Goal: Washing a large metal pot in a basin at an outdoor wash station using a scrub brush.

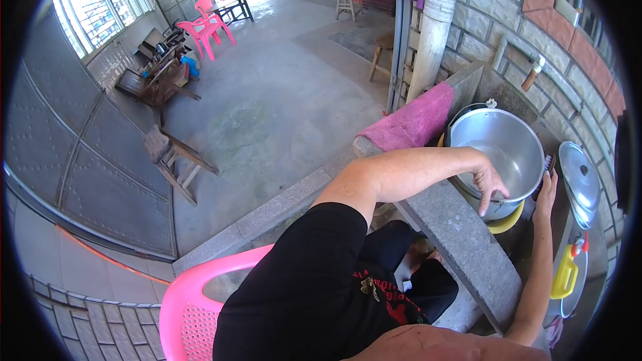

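A large aluminium pot stands tilted in the concrete sink, its inside facing up. My left hand grips its near rim, with some fingers inside and others outside the wall. My right hand is at the pot's outer right side, holding a scrubbing brush whose pale bristles face the pot; the fingers partly hide the brush. Beneath the pot shows part of a yellow basin. A dark handled vessel is partly hidden behind the pot.
Metal lids lean along the sink's right side, near a yellow bottle. A pink towel drapes over the sink's left edge. A tap juts from the brick wall. A wooden stool stands on the floor at left.
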`<state>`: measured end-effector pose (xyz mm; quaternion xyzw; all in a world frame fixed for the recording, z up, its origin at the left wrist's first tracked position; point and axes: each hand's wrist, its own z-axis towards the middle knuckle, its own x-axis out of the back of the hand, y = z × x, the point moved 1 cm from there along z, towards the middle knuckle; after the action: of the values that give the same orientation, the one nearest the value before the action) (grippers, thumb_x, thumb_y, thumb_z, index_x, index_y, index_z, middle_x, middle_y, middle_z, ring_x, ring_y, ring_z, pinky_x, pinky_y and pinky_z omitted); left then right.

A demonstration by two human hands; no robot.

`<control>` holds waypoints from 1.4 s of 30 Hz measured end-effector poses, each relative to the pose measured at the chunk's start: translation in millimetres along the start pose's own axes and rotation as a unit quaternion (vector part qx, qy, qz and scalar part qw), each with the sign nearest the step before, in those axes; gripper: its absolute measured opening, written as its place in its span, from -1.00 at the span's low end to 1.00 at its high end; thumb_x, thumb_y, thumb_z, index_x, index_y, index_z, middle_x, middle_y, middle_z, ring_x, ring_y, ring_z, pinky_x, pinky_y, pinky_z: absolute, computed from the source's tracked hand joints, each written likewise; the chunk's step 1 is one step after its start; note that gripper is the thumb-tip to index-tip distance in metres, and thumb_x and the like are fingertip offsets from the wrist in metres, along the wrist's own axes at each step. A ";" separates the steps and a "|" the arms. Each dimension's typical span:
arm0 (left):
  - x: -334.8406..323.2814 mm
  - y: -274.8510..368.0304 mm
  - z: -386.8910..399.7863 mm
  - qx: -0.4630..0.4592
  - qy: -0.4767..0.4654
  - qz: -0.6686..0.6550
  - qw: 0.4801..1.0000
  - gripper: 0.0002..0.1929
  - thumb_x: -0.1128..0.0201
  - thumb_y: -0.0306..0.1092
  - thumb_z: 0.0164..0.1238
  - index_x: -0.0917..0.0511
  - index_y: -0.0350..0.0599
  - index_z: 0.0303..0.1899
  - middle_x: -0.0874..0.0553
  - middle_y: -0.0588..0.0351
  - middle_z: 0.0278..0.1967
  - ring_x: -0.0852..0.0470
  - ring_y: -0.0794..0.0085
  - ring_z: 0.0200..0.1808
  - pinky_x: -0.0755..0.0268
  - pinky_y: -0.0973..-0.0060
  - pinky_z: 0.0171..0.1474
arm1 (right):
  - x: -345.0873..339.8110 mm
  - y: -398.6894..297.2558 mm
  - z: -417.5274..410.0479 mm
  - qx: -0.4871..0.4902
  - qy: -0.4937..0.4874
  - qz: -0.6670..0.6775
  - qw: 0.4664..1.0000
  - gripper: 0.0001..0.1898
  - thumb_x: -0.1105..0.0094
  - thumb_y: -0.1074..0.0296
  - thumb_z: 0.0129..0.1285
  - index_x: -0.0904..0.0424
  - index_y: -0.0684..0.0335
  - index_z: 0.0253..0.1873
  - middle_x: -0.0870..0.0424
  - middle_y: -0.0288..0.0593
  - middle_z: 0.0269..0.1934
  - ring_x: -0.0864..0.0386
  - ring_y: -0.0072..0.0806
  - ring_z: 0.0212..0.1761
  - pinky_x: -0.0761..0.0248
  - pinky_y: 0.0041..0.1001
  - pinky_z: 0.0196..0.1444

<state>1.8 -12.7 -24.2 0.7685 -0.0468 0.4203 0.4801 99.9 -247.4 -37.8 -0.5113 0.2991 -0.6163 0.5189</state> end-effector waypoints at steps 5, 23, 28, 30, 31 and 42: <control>-10.3 17.2 -0.3 0.081 -0.057 0.172 0.980 -0.47 -0.39 -0.27 -0.12 -0.58 -0.14 0.02 -0.70 -0.08 -0.11 -0.64 0.12 -0.03 -0.44 0.23 0.01 | -3.9 -4.1 -6.0 -0.041 0.029 0.041 0.998 -0.44 0.13 0.04 0.43 -0.25 0.29 0.37 -0.49 -0.09 0.13 -0.41 -0.36 0.18 -0.17 -0.42 0.27; 5.6 1.2 3.9 -0.158 0.119 -0.197 0.960 -0.30 -0.46 -0.53 -0.17 -0.39 -0.26 0.15 -0.62 0.08 0.01 -0.52 0.48 0.06 -0.37 0.45 0.16 | -30.5 -59.5 -34.9 0.208 0.057 -0.120 0.969 -0.46 0.16 0.14 0.38 -0.31 0.29 0.37 -0.44 0.09 0.26 -0.34 -0.14 0.32 -0.07 -0.29 0.37; 3.1 -6.1 -1.0 -0.116 0.050 -0.151 0.980 -0.05 -0.32 -0.58 -0.17 -0.06 -0.31 0.39 -0.39 -0.03 0.27 -0.31 0.39 0.28 -0.12 0.46 0.37 | -22.0 -8.6 -5.9 0.098 0.037 -0.167 0.980 -0.44 0.16 0.06 0.35 -0.28 0.16 0.39 -0.40 0.09 0.28 -0.27 0.04 0.29 -0.08 -0.26 0.38; 5.7 21.7 -9.4 -0.046 0.051 -0.041 0.997 -0.08 -0.31 -0.42 -0.14 -0.11 -0.20 0.39 -0.52 -0.15 0.15 -0.47 0.23 0.20 -0.24 0.39 0.30 | -4.0 11.8 -2.1 0.025 0.007 -0.163 0.986 -0.46 0.12 0.07 0.33 -0.33 0.15 0.35 -0.44 0.14 0.22 -0.40 0.04 0.18 -0.23 -0.23 0.26; 5.2 26.0 -11.4 -0.049 0.043 -0.044 0.997 -0.08 -0.31 -0.42 -0.14 -0.11 -0.20 0.39 -0.52 -0.15 0.15 -0.47 0.23 0.20 -0.24 0.39 0.30 | -4.1 7.3 -3.1 -0.090 0.012 -0.088 0.992 -0.47 0.08 0.04 0.30 -0.36 0.15 0.31 -0.48 0.16 0.17 -0.51 0.03 0.03 -0.36 -0.20 0.12; -3.8 45.7 -4.0 0.117 0.240 0.243 0.932 -0.59 -0.19 -0.35 0.16 -0.48 -0.07 0.09 -0.70 -0.08 -0.16 -0.66 0.07 -0.05 -0.45 0.18 0.05 | -13.1 15.5 -4.2 0.136 0.094 -0.218 0.962 -0.46 0.18 0.01 0.37 -0.29 0.14 0.36 -0.46 0.14 0.17 -0.34 0.06 0.16 -0.21 -0.22 0.29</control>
<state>-24.8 -35.3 5.8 0.6606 -0.0658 0.6988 0.2665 100.3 -240.1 -57.1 -0.4280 0.1413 -0.7948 0.4064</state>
